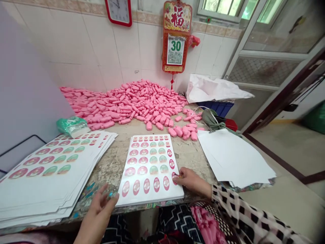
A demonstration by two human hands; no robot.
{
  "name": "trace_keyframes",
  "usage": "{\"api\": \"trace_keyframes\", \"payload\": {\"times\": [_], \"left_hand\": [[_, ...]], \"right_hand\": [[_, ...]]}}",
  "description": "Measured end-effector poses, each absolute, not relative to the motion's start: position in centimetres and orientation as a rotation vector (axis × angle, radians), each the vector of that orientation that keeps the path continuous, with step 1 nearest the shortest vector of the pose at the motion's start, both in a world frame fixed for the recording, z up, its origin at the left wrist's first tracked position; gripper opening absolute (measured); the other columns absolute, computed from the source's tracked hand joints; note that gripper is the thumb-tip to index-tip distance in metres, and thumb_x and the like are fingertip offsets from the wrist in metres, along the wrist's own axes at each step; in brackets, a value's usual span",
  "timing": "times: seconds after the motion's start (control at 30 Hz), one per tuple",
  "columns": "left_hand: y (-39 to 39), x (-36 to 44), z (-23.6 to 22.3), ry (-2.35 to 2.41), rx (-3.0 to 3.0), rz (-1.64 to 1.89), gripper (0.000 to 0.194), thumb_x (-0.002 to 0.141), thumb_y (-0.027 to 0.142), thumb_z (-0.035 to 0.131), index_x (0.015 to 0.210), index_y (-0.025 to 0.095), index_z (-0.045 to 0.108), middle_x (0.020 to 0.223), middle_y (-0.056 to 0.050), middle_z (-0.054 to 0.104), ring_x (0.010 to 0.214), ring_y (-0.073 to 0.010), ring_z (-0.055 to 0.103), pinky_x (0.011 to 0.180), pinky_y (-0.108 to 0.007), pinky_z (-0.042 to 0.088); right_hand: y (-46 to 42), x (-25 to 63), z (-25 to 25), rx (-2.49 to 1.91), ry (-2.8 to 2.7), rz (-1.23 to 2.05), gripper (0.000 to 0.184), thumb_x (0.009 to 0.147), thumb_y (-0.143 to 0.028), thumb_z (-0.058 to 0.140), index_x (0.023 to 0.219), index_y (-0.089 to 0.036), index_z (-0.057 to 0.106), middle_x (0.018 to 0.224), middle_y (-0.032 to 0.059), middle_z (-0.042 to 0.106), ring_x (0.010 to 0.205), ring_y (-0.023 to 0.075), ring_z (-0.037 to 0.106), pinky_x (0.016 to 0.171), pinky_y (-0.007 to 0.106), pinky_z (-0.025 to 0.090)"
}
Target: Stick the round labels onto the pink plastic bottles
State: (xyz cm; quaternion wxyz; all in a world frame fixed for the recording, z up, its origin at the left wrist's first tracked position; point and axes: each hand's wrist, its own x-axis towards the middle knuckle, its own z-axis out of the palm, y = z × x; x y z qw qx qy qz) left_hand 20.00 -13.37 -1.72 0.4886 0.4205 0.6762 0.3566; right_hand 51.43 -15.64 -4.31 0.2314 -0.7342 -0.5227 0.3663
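A white sticker sheet [149,169] with pink and green oval labels lies on the table in front of me. My right hand [189,180] rests on its lower right corner, fingers pinched together at one sticker near the edge. My left hand [100,211] hovers at the sheet's lower left corner, fingers apart, holding nothing. A big heap of pink plastic pieces [127,103] covers the far side of the table against the tiled wall.
A stack of sticker sheets [48,173] lies at the left, with a green plastic bag [72,125] behind it. Blank white sheets [233,157] overhang the table's right edge. More pink pieces [207,225] lie in a basket at my lap. A calendar [175,37] hangs on the wall.
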Motion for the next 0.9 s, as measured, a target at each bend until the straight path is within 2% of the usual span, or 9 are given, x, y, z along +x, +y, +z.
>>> {"api": "trace_keyframes", "payload": {"times": [0.1,0.23,0.3,0.43,0.57,0.63,0.77,0.9], "left_hand": [[-12.6,21.2,-0.8,1.673,1.338,0.885,0.065,0.071,0.047,0.057,0.130,0.025,0.042,0.134,-0.010,0.042,0.126,-0.0305,0.036,0.101,-0.044,0.032],[-10.9,23.9,0.8,1.635,1.694,0.930,0.045,0.071,0.039,0.058,0.114,0.024,0.057,0.121,-0.008,0.053,0.117,-0.0297,0.044,0.095,-0.041,0.038],[-10.0,25.4,1.6,1.548,1.758,0.882,0.041,0.071,0.037,0.060,0.110,0.025,0.060,0.117,-0.008,0.056,0.111,-0.0288,0.049,0.091,-0.040,0.041],[-7.9,27.7,3.2,1.288,1.691,0.677,0.035,0.066,0.030,0.067,0.101,0.026,0.067,0.108,-0.007,0.061,0.104,-0.0284,0.051,0.097,-0.040,0.034],[-4.6,29.9,5.2,1.197,1.479,0.738,0.034,0.061,0.020,0.072,0.094,0.024,0.069,0.110,-0.004,0.062,0.114,-0.0289,0.045,0.102,-0.039,0.026],[-2.8,31.5,5.5,1.140,1.516,0.764,0.033,0.061,0.017,0.072,0.093,0.022,0.068,0.109,-0.004,0.062,0.116,-0.0283,0.043,0.104,-0.038,0.024],[-1.0,35.8,4.1,0.923,1.728,0.739,0.032,0.063,0.016,0.070,0.095,0.022,0.068,0.104,-0.006,0.064,0.109,-0.0271,0.051,0.100,-0.037,0.029],[-0.9,40.2,1.4,0.567,2.074,0.426,0.033,0.074,0.023,0.059,0.106,0.023,0.065,0.102,-0.008,0.065,0.095,-0.0269,0.057,0.088,-0.039,0.039]], "right_hand": [[-14.7,52.8,-3.0,-2.053,-1.723,1.046,0.027,0.067,-0.042,0.064,0.063,-0.017,0.053,0.059,-0.0002,0.056,0.056,0.0126,0.047,0.050,0.024,0.028],[-12.7,54.3,-1.6,-1.976,-1.843,1.093,0.019,0.065,-0.035,0.066,0.062,-0.018,0.058,0.055,-0.0016,0.056,0.052,0.0120,0.047,0.049,0.024,0.030],[-11.5,55.3,-1.1,-1.942,-1.839,1.092,0.013,0.066,-0.030,0.065,0.063,-0.018,0.059,0.053,-0.0027,0.055,0.051,0.0118,0.049,0.050,0.023,0.032],[-9.1,58.6,0.0,-1.951,-1.678,1.079,0.010,0.068,-0.026,0.063,0.065,-0.017,0.060,0.051,-0.0024,0.056,0.049,0.0107,0.050,0.052,0.022,0.036],[-6.7,62.2,1.7,-2.108,-1.402,1.067,0.014,0.076,-0.029,0.060,0.075,-0.016,0.062,0.052,0.0007,0.060,0.040,0.0063,0.033,0.041,0.020,0.024],[-5.4,63.7,2.7,-2.157,-1.262,1.045,0.019,0.081,-0.034,0.055,0.081,-0.016,0.061,0.056,0.0019,0.062,0.038,0.0055,0.030,0.039,0.020,0.020],[-2.3,66.0,4.0,-2.133,-1.184,0.818,0.026,0.087,-0.040,0.046,0.088,-0.017,0.058,0.071,0.0056,0.066,0.046,0.0071,0.043,0.042,0.019,0.028],[1.6,68.4,3.5,-2.105,-1.285,0.428,0.031,0.091,-0.038,0.037,0.095,-0.015,0.058,0.087,0.0085,0.067,0.061,0.0099,0.053,0.052,0.018,0.037]]}}
